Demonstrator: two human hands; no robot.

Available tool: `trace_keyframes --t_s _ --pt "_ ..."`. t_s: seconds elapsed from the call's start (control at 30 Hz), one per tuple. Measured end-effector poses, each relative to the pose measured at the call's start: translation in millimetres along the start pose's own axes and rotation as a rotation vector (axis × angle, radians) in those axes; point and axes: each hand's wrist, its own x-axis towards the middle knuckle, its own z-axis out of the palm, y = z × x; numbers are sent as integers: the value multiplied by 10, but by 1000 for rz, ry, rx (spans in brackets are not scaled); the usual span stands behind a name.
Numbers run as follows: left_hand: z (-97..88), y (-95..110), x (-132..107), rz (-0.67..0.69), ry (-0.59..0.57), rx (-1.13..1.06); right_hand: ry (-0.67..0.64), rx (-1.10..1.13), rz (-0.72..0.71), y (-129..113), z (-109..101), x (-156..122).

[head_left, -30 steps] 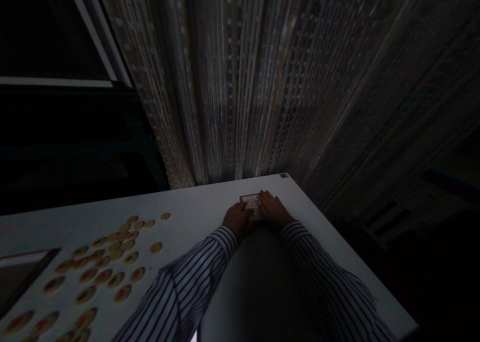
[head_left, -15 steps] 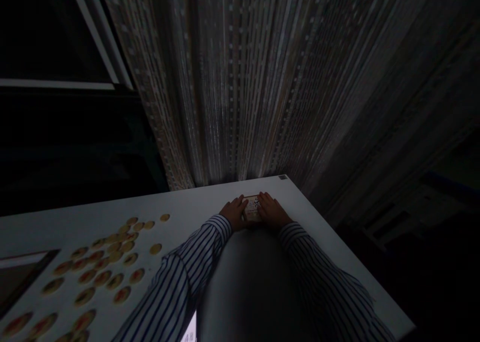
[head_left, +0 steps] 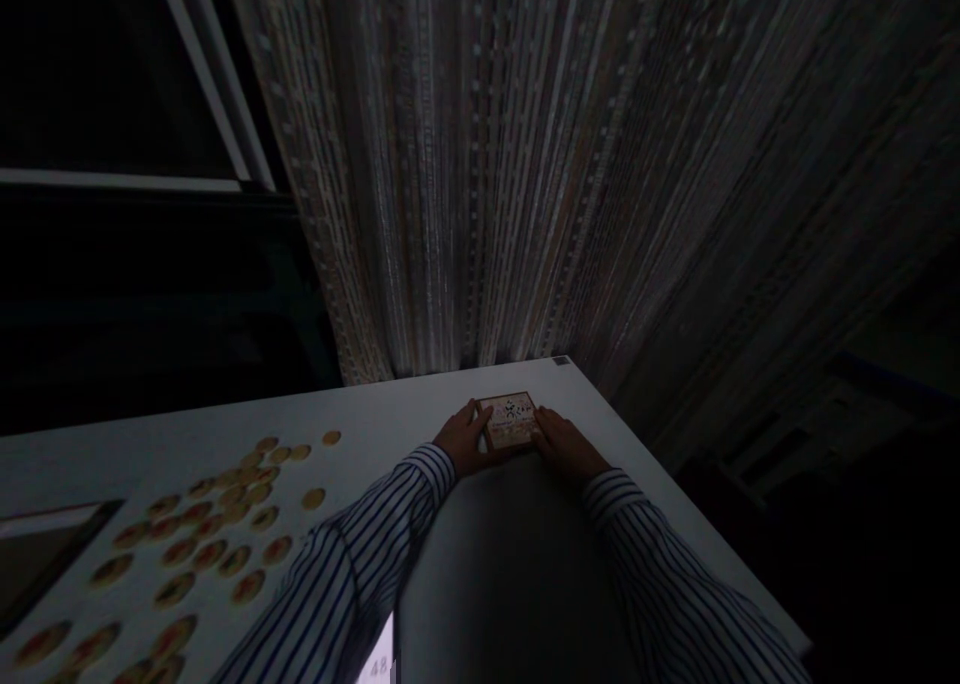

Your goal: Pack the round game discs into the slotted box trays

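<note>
At the person's 12 o'clock, flat printed box (head_left: 512,424): left hand (head_left: 463,440) grips its 9 o'clock side, right hand (head_left: 568,446) its 3.

Box (head_left: 513,426): left hand (head_left: 462,440), right hand (head_left: 573,448) block sides. Desk (head_left: 427,396) free beyond box, to curtain (head_left: 480,184). Round pieces (head_left: 235,512) obstruct well left of box.

The box (head_left: 511,421) bears print too small to read (fingers (head_left: 547,422) partly hide its sides); the bottom edge crops a screen (head_left: 379,656).
</note>
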Motion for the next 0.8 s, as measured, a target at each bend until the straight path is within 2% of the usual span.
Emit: trace_keyframes --t_s 0.2,0.53,0.8 --pt "12 56 -122 12 18 47 -44 -2 1 47 55 -70" --pt "-85 181 -156 21 21 77 -44 -15 26 -33 10 -103" --pt "-80 183 -160 20 7 96 -41 -43 -7 -10 14 -117"
